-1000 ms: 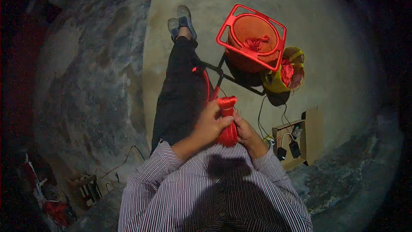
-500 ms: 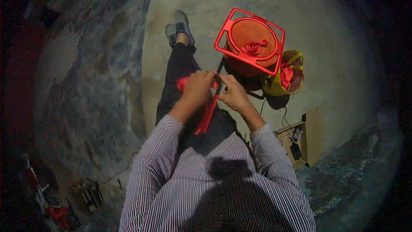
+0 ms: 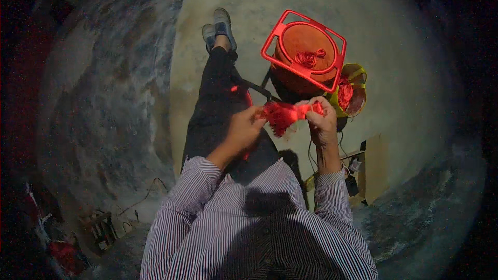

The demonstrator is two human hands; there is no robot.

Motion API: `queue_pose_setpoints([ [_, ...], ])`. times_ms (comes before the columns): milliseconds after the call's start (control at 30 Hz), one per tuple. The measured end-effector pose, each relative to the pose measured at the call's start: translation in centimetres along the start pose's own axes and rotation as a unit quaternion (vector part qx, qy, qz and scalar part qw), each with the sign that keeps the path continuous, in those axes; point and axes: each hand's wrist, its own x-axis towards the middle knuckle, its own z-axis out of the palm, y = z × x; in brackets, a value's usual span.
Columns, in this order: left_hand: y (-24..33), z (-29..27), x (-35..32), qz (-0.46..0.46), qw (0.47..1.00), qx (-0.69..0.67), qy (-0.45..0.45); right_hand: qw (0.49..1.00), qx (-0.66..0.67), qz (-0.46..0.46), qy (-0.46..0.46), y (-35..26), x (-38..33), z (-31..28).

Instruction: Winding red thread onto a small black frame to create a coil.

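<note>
Black cloth trousers (image 3: 205, 119) point to eleven o'clock. Beside them, the left hand (image 3: 243, 130) curls at the frayed edge of a bright red thread tassel (image 3: 281, 117) at its two o'clock; whether it grips, I cannot tell. Past a narrow neck, the right hand (image 3: 323, 123) pinches the other end between thumb and fingers.

The red bundle (image 3: 281, 116) looks fibrous, the floor (image 3: 404, 72) matt concrete.

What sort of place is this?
Likely an informal workspace, perhaps at home or in a small workshop: stained, concrete-looking floor, red strands on a round-topped orange stand, and a cardboard box holding a black plug-like item.
</note>
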Motion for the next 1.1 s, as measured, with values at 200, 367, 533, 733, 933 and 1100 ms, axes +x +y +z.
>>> queue_pose_setpoints([
  [200,-1.6,0.4,-4.2,-0.033,0.999,-0.006,-0.014,0.984,-0.169,-0.055,0.021,-2.4,-4.2,1.9],
  [367,-2.5,1.2,-4.5,-0.035,0.998,-0.038,-0.026,0.992,0.093,0.001,-0.089,-4.1,-7.6,3.7],
  [533,-1.9,1.5,-4.1,-0.022,0.999,-0.041,-0.006,0.929,0.066,0.215,-0.294,-3.8,-13.3,8.1],
  [733,-1.9,1.0,-4.2,-0.034,0.998,-0.052,-0.020,0.913,0.231,0.090,-0.324,-5.3,-16.3,7.5],
  [933,-3.1,2.0,-3.6,-0.022,0.999,-0.038,-0.029,0.929,-0.146,0.073,-0.333,-6.8,-18.4,7.4],
  [1100,-3.0,1.6,-3.5,-0.054,0.996,-0.001,-0.065,0.845,0.342,-0.339,-0.235,1.5,-23.7,5.0],
])
